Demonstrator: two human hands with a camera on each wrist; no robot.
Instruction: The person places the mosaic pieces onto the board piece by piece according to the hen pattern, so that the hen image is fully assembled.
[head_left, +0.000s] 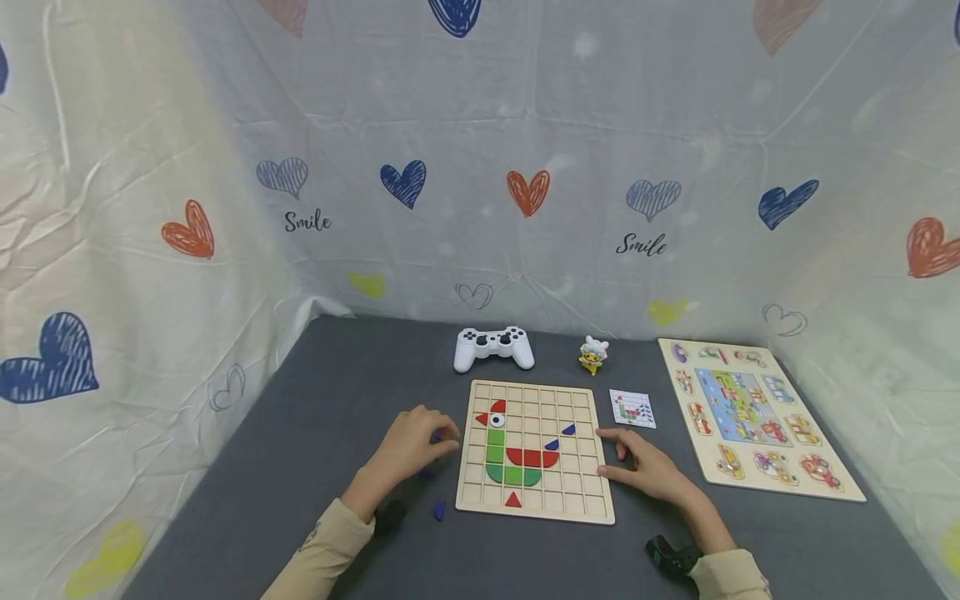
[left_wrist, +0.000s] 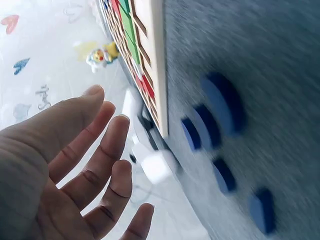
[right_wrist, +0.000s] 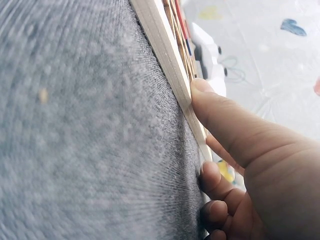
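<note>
A square wooden grid board (head_left: 570,504) lies on the dark table, set with red, green and blue pieces that form a bird shape. Left of it, my left hand (head_left: 411,442) hovers with relaxed, spread fingers and holds nothing. Several loose blue pieces (left_wrist: 225,105) lie on the cloth past its fingertips in the left wrist view. One blue piece (head_left: 439,511) shows in the head view nearer the front; others are partly hidden by the hand. My right hand (head_left: 648,468) rests at the board's right edge, thumb and index fingertips touching it, other fingers bent.
A white game controller (head_left: 493,348) and a small yellow-and-white figurine (head_left: 593,355) stand behind the board. A printed pattern card (head_left: 633,409) lies to its upper right. Farther right lies a wooden picture puzzle (head_left: 708,467). A heart-patterned curtain (head_left: 465,250) encloses the table's back and sides.
</note>
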